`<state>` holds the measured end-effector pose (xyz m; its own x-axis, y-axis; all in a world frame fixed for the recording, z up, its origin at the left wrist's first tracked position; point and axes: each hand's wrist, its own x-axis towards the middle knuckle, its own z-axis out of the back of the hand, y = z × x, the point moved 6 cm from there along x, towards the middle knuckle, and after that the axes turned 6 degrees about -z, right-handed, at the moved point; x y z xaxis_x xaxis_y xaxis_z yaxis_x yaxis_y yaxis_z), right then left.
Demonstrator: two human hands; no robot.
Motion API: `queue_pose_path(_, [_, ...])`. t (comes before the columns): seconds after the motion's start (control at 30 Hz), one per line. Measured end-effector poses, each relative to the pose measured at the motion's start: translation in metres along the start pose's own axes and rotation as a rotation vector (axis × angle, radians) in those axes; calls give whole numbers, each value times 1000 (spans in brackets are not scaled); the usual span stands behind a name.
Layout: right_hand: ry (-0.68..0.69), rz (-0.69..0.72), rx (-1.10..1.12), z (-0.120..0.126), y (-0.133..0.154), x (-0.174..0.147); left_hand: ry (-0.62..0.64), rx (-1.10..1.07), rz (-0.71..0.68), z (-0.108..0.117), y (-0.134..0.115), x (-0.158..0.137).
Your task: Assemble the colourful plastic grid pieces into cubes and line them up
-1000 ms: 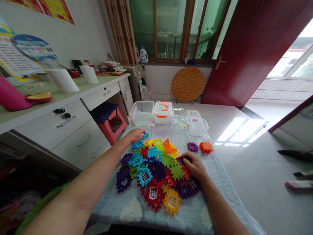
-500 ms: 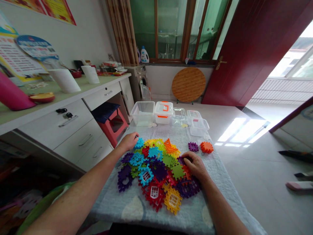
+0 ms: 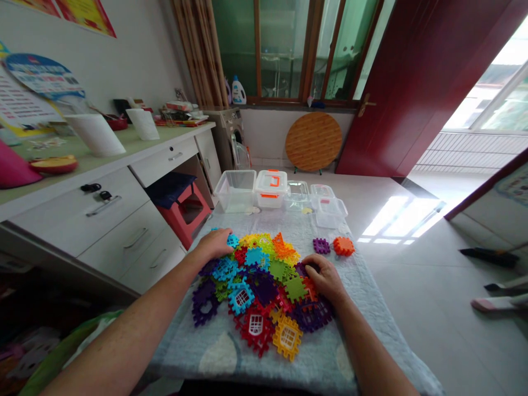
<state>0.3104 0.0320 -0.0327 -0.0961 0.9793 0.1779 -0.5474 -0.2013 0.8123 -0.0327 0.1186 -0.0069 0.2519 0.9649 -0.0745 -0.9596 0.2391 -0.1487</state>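
Note:
A heap of toothed plastic building tiles in many colours (image 3: 264,289) covers the middle of the cloth. My left hand (image 3: 216,243) is at the heap's far left edge, fingers curled over a blue building tile (image 3: 233,241); a bit of blue also peeks out beyond the knuckles. At the right side of the heap, my right hand (image 3: 324,272) has its thumb and fingers closed at a purple building tile (image 3: 301,269), mostly covered by the fingertips. Beyond that hand lie a separate purple tile (image 3: 321,246) and an orange stack of tiles (image 3: 344,246).
Along the table's far end stand an open clear bin (image 3: 236,190), a lidded box with orange clips (image 3: 271,188) and smaller clear containers (image 3: 330,212). A patterned blue cloth (image 3: 177,341) covers the table. To the left are a red stool (image 3: 187,214) and a drawer desk (image 3: 119,220).
My left hand has come down slightly and turned flatter over the blue tiles. My right hand stays at the purple tile. The whole view has shifted a little.

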Motion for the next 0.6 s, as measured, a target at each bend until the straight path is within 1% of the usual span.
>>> queue_pose_path(0.17, [-9, -3, 5, 0, 0, 0, -21, 25, 25, 3, 1, -2])
queue_pose_path(0.27, [-7, -10, 3, 0, 0, -1, -60, 29, 40, 8, 8, -8])
queue_pose_path(0.43, [5, -11, -4, 0, 0, -1, -174, -82, 88, 23, 40, -14])
queue_pose_path(0.5, [4, -11, -4, -1, -1, 0, -172, -97, 71, 28, 52, -12])
queue_pose_path(0.6, [5, -7, -2, -1, -2, 0, -113, -53, 12, 33, 65, -4])
